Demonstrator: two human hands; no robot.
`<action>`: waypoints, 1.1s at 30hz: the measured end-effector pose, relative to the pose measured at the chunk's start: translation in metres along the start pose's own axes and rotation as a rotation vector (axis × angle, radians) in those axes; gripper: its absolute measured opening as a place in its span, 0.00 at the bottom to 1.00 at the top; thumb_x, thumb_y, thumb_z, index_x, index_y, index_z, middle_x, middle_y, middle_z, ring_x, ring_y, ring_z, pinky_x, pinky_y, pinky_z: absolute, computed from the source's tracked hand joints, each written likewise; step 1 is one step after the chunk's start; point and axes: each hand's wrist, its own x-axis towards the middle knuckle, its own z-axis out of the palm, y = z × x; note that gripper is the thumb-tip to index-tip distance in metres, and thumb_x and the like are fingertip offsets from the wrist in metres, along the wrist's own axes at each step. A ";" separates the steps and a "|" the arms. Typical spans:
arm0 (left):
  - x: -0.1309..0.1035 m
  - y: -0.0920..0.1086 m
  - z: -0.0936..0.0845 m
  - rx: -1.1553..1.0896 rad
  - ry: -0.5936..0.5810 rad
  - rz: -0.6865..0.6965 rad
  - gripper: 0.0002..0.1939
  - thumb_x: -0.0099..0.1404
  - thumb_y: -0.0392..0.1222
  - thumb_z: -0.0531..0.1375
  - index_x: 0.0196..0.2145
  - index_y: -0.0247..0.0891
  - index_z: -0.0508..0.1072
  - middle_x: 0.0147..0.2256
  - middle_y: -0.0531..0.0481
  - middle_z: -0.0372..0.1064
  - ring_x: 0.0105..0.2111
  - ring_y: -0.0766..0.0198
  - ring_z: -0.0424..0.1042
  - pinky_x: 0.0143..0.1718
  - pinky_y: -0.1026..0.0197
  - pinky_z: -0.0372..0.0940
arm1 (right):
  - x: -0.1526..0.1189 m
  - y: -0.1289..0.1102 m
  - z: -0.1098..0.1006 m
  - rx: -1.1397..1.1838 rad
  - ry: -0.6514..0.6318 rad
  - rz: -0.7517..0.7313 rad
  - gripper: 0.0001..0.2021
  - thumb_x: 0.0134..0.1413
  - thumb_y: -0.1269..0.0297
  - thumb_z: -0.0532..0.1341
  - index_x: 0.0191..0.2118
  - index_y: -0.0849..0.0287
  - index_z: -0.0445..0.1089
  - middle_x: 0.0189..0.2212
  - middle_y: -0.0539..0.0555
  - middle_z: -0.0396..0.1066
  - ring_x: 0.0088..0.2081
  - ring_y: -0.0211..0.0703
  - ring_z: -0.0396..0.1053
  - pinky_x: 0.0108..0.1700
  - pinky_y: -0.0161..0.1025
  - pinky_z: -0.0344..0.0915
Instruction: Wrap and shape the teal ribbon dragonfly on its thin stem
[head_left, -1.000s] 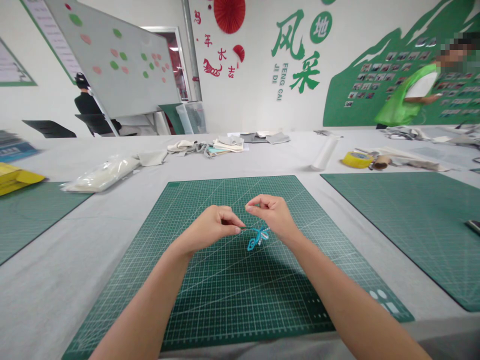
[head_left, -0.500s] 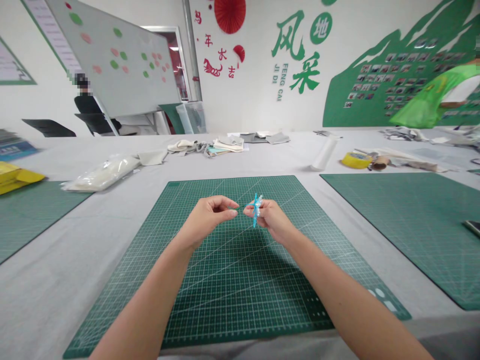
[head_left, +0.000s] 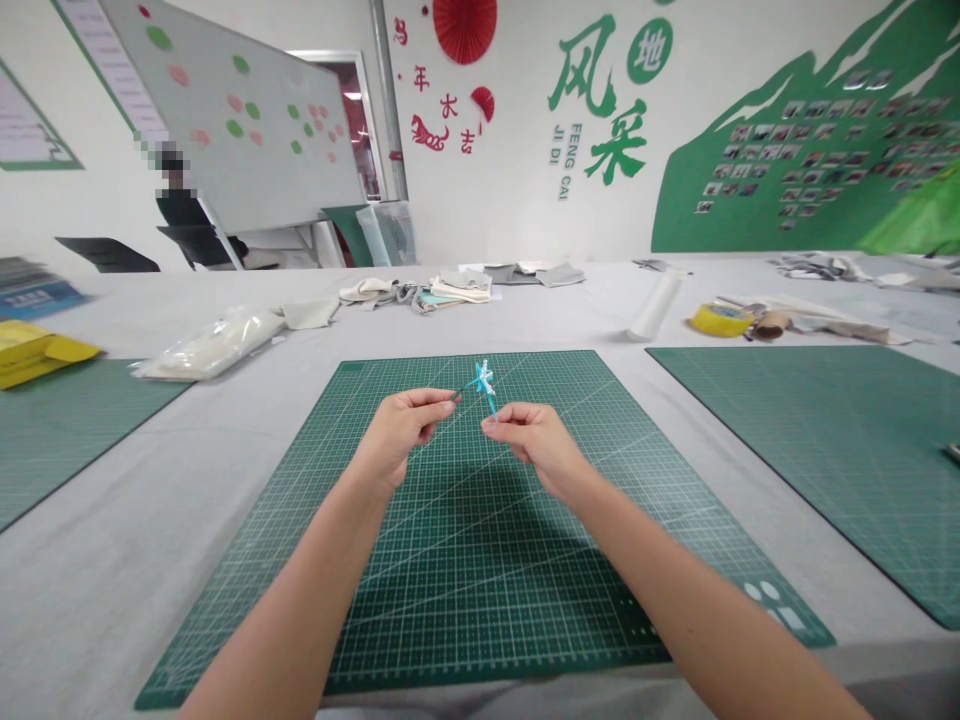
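Note:
A small blue craft flower (head_left: pixel 484 378) with white bead-like bits in its centre is held up above a green gridded cutting mat (head_left: pixel 480 590). Its thin dark green stem (head_left: pixel 460 392) runs to my left hand (head_left: pixel 401 425), which pinches it between thumb and forefinger. My right hand (head_left: pixel 536 440) is closed on the lower tip of a long blue petal (head_left: pixel 492 407). The flower tilts, its beaded face turned toward the right. Both hands are clear of the mat, and a shadow falls below them.
More cutting mats lie left (head_left: pixel 82 420) and right (head_left: pixel 817 440). A clear plastic bag (head_left: pixel 214 345), fabric scraps (head_left: pixel 457 287), a white roll (head_left: pixel 656 305) and yellow tape (head_left: pixel 721 319) sit farther back. A person (head_left: pixel 180 205) sits beyond the table; green clothing (head_left: pixel 919 220) shows at right.
My left hand has taken hold of the stem. My right hand has shifted from behind the flower to its lower petal. The flower has risen left and turned. The green-clothed person has moved right.

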 end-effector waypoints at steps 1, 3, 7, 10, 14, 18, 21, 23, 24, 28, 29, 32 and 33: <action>0.001 0.000 0.000 -0.005 0.008 -0.003 0.15 0.48 0.41 0.68 0.34 0.32 0.79 0.17 0.57 0.58 0.18 0.74 0.52 0.19 0.67 0.44 | -0.001 0.000 0.001 -0.031 0.014 -0.038 0.11 0.36 0.59 0.70 0.23 0.60 0.70 0.24 0.48 0.71 0.17 0.27 0.46 0.20 0.34 0.42; 0.001 -0.001 -0.001 -0.011 0.020 -0.003 0.14 0.48 0.41 0.68 0.34 0.32 0.78 0.17 0.57 0.58 0.18 0.74 0.52 0.18 0.68 0.44 | -0.004 0.000 0.002 -0.134 0.057 -0.138 0.10 0.40 0.59 0.69 0.24 0.60 0.71 0.18 0.45 0.64 0.18 0.30 0.49 0.21 0.34 0.46; 0.001 -0.001 0.000 -0.015 0.043 0.008 0.14 0.48 0.40 0.68 0.34 0.31 0.78 0.17 0.57 0.58 0.18 0.74 0.52 0.18 0.68 0.44 | -0.012 0.003 0.004 -0.551 0.201 -0.451 0.06 0.51 0.63 0.64 0.27 0.58 0.73 0.15 0.44 0.59 0.20 0.34 0.56 0.26 0.35 0.54; 0.001 0.000 0.000 -0.038 0.059 0.003 0.15 0.47 0.40 0.68 0.33 0.31 0.78 0.18 0.57 0.58 0.18 0.74 0.52 0.17 0.68 0.43 | -0.017 0.007 0.005 -0.812 0.191 -0.712 0.08 0.58 0.66 0.59 0.33 0.58 0.75 0.24 0.50 0.71 0.27 0.37 0.66 0.32 0.36 0.60; 0.002 0.000 -0.001 -0.065 0.050 -0.025 0.14 0.46 0.40 0.68 0.32 0.31 0.77 0.18 0.57 0.59 0.18 0.74 0.53 0.17 0.68 0.42 | -0.020 0.009 0.005 -0.962 0.136 -0.836 0.11 0.63 0.66 0.55 0.35 0.58 0.76 0.26 0.52 0.74 0.29 0.38 0.69 0.33 0.35 0.62; 0.000 0.001 0.001 0.017 0.047 -0.014 0.13 0.47 0.40 0.68 0.32 0.33 0.78 0.17 0.57 0.58 0.18 0.73 0.53 0.18 0.67 0.44 | -0.020 0.007 0.003 -0.963 0.193 -0.918 0.11 0.63 0.66 0.56 0.38 0.59 0.76 0.24 0.52 0.73 0.26 0.37 0.67 0.30 0.35 0.62; -0.003 0.001 0.006 0.144 0.048 0.021 0.12 0.49 0.40 0.66 0.33 0.34 0.80 0.17 0.56 0.61 0.18 0.72 0.54 0.21 0.65 0.49 | -0.022 0.003 0.002 -0.990 0.243 -0.982 0.12 0.63 0.65 0.56 0.37 0.57 0.77 0.21 0.50 0.69 0.23 0.36 0.64 0.26 0.34 0.59; -0.006 0.001 0.010 0.227 0.039 0.054 0.10 0.51 0.40 0.65 0.32 0.36 0.80 0.19 0.54 0.67 0.20 0.69 0.59 0.23 0.64 0.54 | -0.023 0.000 0.001 -0.999 0.268 -1.012 0.12 0.63 0.65 0.56 0.36 0.57 0.77 0.19 0.49 0.67 0.22 0.35 0.62 0.25 0.34 0.57; -0.007 0.001 0.012 0.264 0.030 0.072 0.09 0.51 0.39 0.65 0.32 0.36 0.80 0.21 0.52 0.70 0.22 0.67 0.63 0.26 0.62 0.57 | -0.023 -0.001 0.001 -0.997 0.275 -1.025 0.11 0.63 0.66 0.56 0.35 0.57 0.77 0.19 0.49 0.66 0.22 0.35 0.62 0.25 0.34 0.57; -0.009 -0.002 0.016 0.403 -0.056 0.138 0.06 0.53 0.38 0.64 0.30 0.37 0.80 0.30 0.48 0.77 0.34 0.60 0.72 0.38 0.58 0.63 | -0.022 -0.004 -0.003 -0.973 0.309 -1.042 0.10 0.62 0.67 0.57 0.35 0.58 0.77 0.19 0.49 0.66 0.22 0.34 0.62 0.26 0.34 0.58; -0.009 -0.003 0.016 0.432 -0.085 0.146 0.06 0.53 0.38 0.63 0.30 0.37 0.80 0.32 0.48 0.77 0.35 0.59 0.72 0.41 0.57 0.63 | -0.022 -0.004 -0.004 -0.967 0.320 -1.035 0.10 0.62 0.66 0.57 0.35 0.58 0.77 0.19 0.49 0.67 0.22 0.34 0.62 0.26 0.34 0.58; -0.011 -0.004 0.017 0.492 -0.173 0.154 0.07 0.55 0.37 0.62 0.32 0.38 0.80 0.34 0.47 0.77 0.37 0.58 0.73 0.42 0.56 0.64 | -0.019 -0.004 -0.007 -0.958 0.337 -1.004 0.11 0.62 0.66 0.57 0.35 0.57 0.77 0.20 0.50 0.69 0.23 0.35 0.64 0.27 0.34 0.59; -0.011 -0.003 0.017 0.513 -0.198 0.161 0.08 0.55 0.37 0.61 0.32 0.38 0.80 0.34 0.48 0.77 0.37 0.58 0.73 0.42 0.56 0.64 | -0.018 -0.004 -0.007 -0.957 0.337 -0.992 0.11 0.62 0.65 0.57 0.35 0.56 0.77 0.21 0.50 0.69 0.23 0.35 0.64 0.28 0.34 0.60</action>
